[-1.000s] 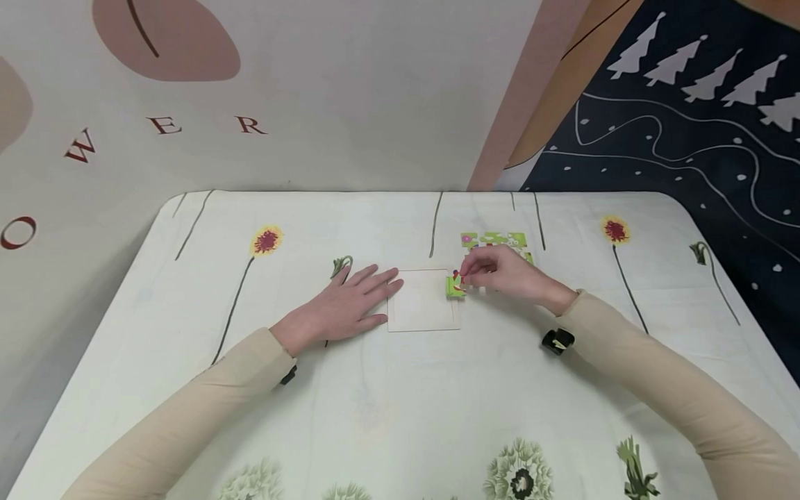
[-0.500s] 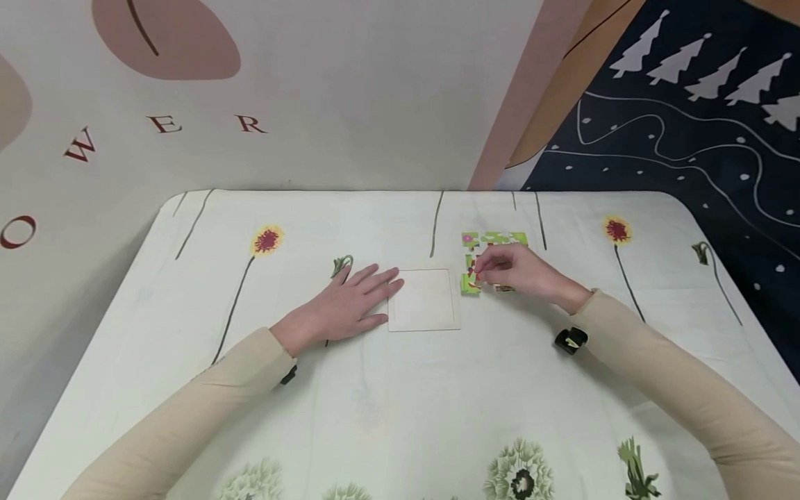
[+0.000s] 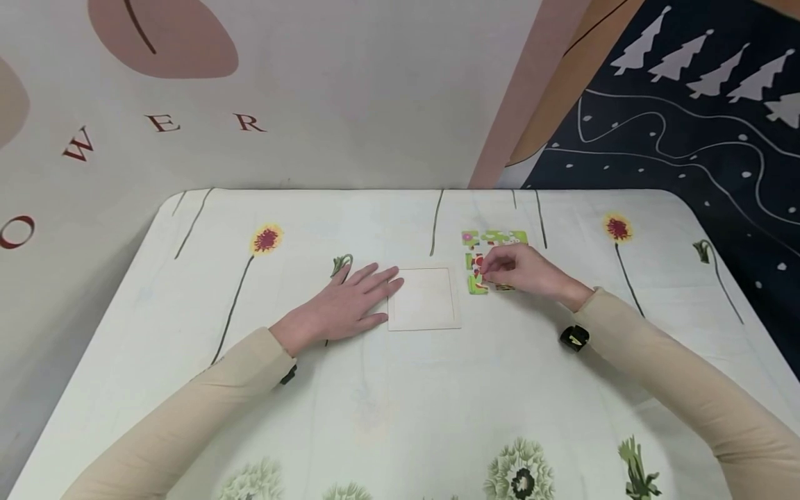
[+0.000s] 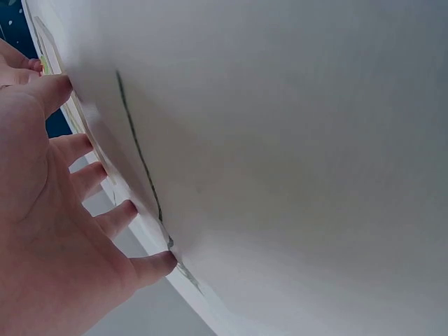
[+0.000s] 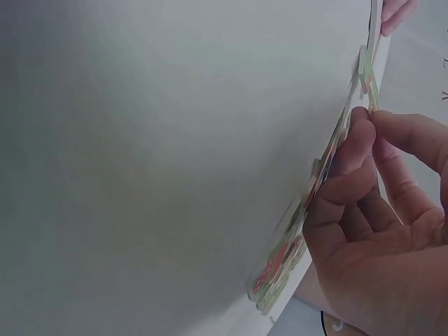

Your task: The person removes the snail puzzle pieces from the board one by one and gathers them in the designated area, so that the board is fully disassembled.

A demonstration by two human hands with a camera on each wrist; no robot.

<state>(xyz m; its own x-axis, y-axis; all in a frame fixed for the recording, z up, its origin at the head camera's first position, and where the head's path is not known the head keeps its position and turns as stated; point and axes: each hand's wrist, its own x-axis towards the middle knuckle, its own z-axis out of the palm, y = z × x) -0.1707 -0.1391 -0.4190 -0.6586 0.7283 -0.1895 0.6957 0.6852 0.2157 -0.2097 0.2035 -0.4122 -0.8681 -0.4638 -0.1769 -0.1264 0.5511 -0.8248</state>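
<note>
A small green and red puzzle piece (image 3: 477, 286) is pinched between the thumb and forefinger of my right hand (image 3: 525, 273), just right of the white puzzle board. In the right wrist view the piece (image 5: 369, 73) juts out past the fingertips, tilted up a little. My left hand (image 3: 344, 305) lies palm down with fingers spread, its fingertips at the left edge of the flat puzzle board (image 3: 421, 300), which has a thin red outline. Other puzzle pieces (image 3: 507, 237) lie laid out close together at the back right, partly hidden by my right hand.
A white tablecloth (image 3: 375, 403) printed with flowers covers the table. Behind it rises a pale wall (image 3: 350, 132) with letters, and a dark hanging with tree prints (image 3: 700, 160) is at the right. A black strap device (image 3: 574, 338) sits under my right cuff.
My right hand has moved right with the puzzle piece, from over the board's right edge to beside the other pieces. My left hand stays in place.
</note>
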